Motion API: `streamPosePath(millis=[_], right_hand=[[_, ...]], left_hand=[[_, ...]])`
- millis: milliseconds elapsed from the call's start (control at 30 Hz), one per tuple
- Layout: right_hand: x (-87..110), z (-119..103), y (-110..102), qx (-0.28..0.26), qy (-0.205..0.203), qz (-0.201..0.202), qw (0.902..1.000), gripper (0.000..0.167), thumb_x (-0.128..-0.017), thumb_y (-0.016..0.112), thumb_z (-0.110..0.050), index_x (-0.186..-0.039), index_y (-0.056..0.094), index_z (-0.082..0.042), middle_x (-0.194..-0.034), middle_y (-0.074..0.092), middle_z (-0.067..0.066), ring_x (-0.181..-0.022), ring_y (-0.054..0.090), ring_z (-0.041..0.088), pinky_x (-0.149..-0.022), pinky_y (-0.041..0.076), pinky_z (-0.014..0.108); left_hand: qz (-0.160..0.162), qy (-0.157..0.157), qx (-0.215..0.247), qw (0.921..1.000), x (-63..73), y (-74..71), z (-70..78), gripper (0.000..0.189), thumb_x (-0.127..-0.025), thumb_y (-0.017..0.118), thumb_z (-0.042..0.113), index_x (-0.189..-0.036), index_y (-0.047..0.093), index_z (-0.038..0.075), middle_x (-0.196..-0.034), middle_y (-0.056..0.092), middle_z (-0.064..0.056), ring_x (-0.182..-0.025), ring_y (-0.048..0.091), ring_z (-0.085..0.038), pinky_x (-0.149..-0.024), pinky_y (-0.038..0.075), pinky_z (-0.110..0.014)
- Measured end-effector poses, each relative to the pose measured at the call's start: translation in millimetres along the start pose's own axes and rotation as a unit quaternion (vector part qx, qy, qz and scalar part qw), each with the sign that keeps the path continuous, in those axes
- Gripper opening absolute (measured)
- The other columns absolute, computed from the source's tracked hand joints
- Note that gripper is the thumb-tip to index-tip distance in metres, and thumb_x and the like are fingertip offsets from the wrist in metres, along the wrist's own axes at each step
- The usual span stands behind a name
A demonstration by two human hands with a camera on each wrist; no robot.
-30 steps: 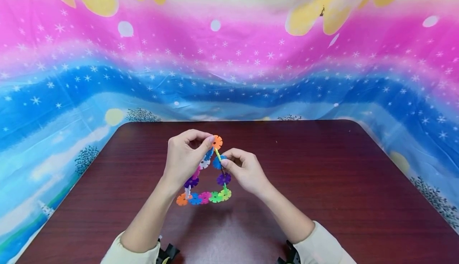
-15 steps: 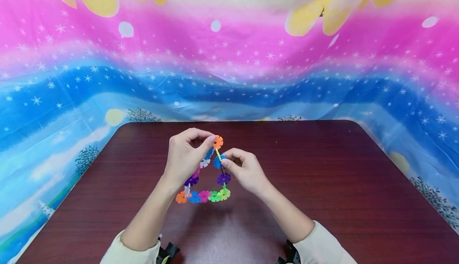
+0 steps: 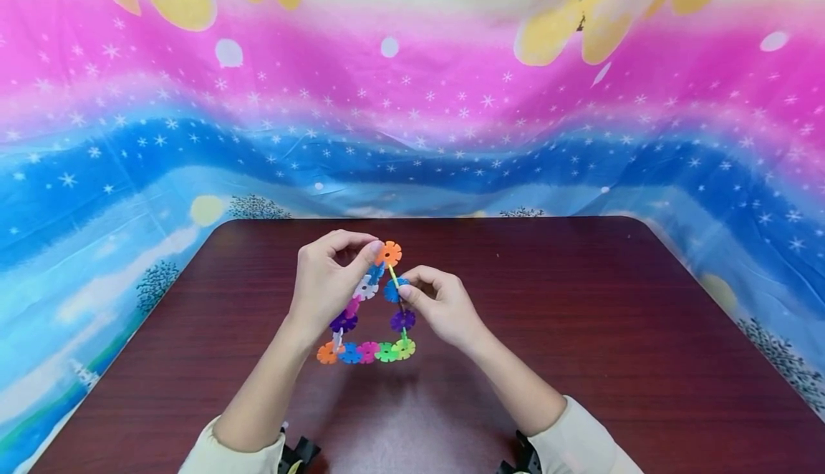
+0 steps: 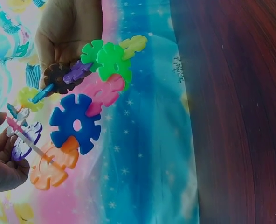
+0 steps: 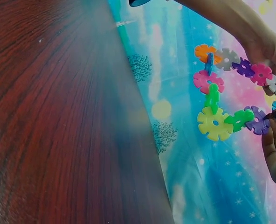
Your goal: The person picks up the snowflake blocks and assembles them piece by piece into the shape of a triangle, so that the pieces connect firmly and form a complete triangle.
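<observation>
A ring of notched plastic flower discs [image 3: 368, 351], linked edge to edge in many colours, hangs above the table in a rough triangle. At its top, my left hand [image 3: 322, 284] pinches beside the orange disc [image 3: 391, 253] between thumb and fingers. A thin yellow disc [image 3: 393, 275], seen edge-on, joins below that orange one. My right hand [image 3: 446, 311] pinches the right side of the ring near a blue disc [image 3: 391, 290]. In the left wrist view a brown disc [image 4: 58, 78] sits at the right fingertips. Parts of the left side are hidden behind my left hand.
A dark red-brown wooden table [image 3: 580, 331] lies under both hands. Behind and beside it hangs a printed cloth [image 3: 412, 116] with pink and blue bands and snowflakes. Black straps [image 3: 299, 454] show at the sleeve cuffs.
My left hand has shifted slightly left at the top of the ring, and more of the white and blue discs beside it now shows. The right hand has hardly moved.
</observation>
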State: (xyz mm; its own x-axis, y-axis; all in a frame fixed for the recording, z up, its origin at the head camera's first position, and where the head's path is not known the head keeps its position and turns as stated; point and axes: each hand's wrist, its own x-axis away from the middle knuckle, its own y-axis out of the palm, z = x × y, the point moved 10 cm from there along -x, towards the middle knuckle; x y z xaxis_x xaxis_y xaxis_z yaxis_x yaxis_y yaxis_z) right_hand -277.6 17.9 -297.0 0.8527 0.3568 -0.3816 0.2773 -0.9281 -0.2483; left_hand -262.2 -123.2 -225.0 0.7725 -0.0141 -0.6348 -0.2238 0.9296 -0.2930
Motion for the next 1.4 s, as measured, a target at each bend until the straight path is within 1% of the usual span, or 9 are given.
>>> streamPosePath(millis=[67,200,300,433,533,700,933,1200,1400], right_hand=[[-0.2,1.1,-1.9,0.003,0.002,0.003,1.0000,0.011,-0.091,0.056,-0.005,-0.093,0.064,0.002,-0.077,0.062,0.009,-0.067,0.056,0.016,-0.061,0.049,0.028],[-0.4,7.9,-9.1,0.011,0.012,0.009,0.9998,0.011,-0.091,0.056,-0.006,-0.095,0.065,0.001,-0.079,0.064,0.010,-0.069,0.057,0.018,-0.064,0.051,0.034],[-0.1,11.7,-17.3,0.017,0.017,0.016,0.9996,0.011,-0.091,0.057,-0.006,-0.094,0.065,0.001,-0.079,0.064,0.012,-0.069,0.058,0.019,-0.065,0.051,0.038],[0.7,19.7,-28.7,0.026,0.025,0.027,0.9990,0.011,-0.091,0.057,-0.006,-0.094,0.065,0.001,-0.078,0.063,0.013,-0.068,0.057,0.020,-0.064,0.051,0.037],[1.3,26.9,-35.4,0.030,0.037,0.028,0.9985,0.011,-0.091,0.057,-0.006,-0.095,0.065,0.002,-0.078,0.063,0.013,-0.068,0.057,0.022,-0.063,0.051,0.033],[0.6,39.1,-42.9,0.032,0.058,0.026,0.9975,0.013,-0.091,0.057,-0.006,-0.094,0.064,0.005,-0.075,0.062,0.013,-0.067,0.056,0.025,-0.061,0.049,0.027],[-0.9,57.5,-51.2,0.028,0.104,0.022,0.9940,0.014,-0.091,0.058,-0.006,-0.093,0.063,0.006,-0.069,0.058,0.006,-0.064,0.053,0.020,-0.060,0.047,0.027],[1.1,87.1,-57.6,-0.007,0.171,0.025,0.9849,0.012,-0.090,0.057,-0.003,-0.095,0.058,0.008,-0.069,0.058,0.008,-0.060,0.051,0.015,-0.061,0.047,0.033],[5.0,108.7,-59.7,-0.014,0.210,0.026,0.9773,0.014,-0.091,0.056,-0.003,-0.096,0.057,0.010,-0.069,0.057,0.007,-0.060,0.051,0.013,-0.058,0.047,0.026]], left_hand=[[0.007,-0.007,-0.001,0.9999,0.6,-2.8,-3.3,0.014,-0.084,0.069,0.018,-0.090,0.072,0.006,-0.076,0.065,-0.001,-0.063,0.051,-0.014,-0.054,0.043,-0.024],[0.002,-0.050,-0.012,0.9987,4.9,-6.0,-18.2,0.017,-0.086,0.067,0.021,-0.094,0.071,0.006,-0.078,0.063,-0.002,-0.066,0.051,-0.017,-0.057,0.043,-0.025],[-0.029,-0.090,-0.021,0.9953,10.9,-2.2,-32.0,0.020,-0.087,0.066,0.024,-0.098,0.070,0.007,-0.080,0.062,-0.003,-0.069,0.050,-0.019,-0.059,0.042,-0.025],[-0.077,-0.134,-0.019,0.9878,20.1,8.7,-49.4,0.019,-0.087,0.065,0.025,-0.098,0.069,0.009,-0.079,0.062,-0.003,-0.068,0.051,-0.020,-0.058,0.043,-0.027],[-0.102,-0.157,-0.013,0.9823,25.1,18.7,-59.6,0.016,-0.087,0.066,0.023,-0.096,0.069,0.010,-0.076,0.062,-0.003,-0.066,0.053,-0.018,-0.058,0.043,-0.028],[-0.121,-0.176,0.006,0.9768,27.4,36.8,-69.9,0.014,-0.085,0.068,0.018,-0.093,0.070,0.006,-0.071,0.064,-0.003,-0.063,0.057,-0.016,-0.058,0.046,-0.027],[-0.119,-0.203,0.021,0.9716,27.6,56.1,-81.6,0.011,-0.085,0.067,0.014,-0.088,0.071,0.004,-0.068,0.064,-0.003,-0.061,0.058,-0.016,-0.058,0.048,-0.027],[-0.131,-0.228,0.006,0.9649,30.8,76.5,-103.6,0.011,-0.085,0.066,0.013,-0.083,0.071,0.003,-0.066,0.065,-0.002,-0.062,0.059,-0.013,-0.055,0.043,-0.024],[-0.149,-0.241,-0.018,0.9587,34.5,90.8,-119.7,0.011,-0.084,0.065,0.012,-0.083,0.071,0.002,-0.066,0.065,-0.002,-0.060,0.059,-0.011,-0.051,0.043,-0.024]])
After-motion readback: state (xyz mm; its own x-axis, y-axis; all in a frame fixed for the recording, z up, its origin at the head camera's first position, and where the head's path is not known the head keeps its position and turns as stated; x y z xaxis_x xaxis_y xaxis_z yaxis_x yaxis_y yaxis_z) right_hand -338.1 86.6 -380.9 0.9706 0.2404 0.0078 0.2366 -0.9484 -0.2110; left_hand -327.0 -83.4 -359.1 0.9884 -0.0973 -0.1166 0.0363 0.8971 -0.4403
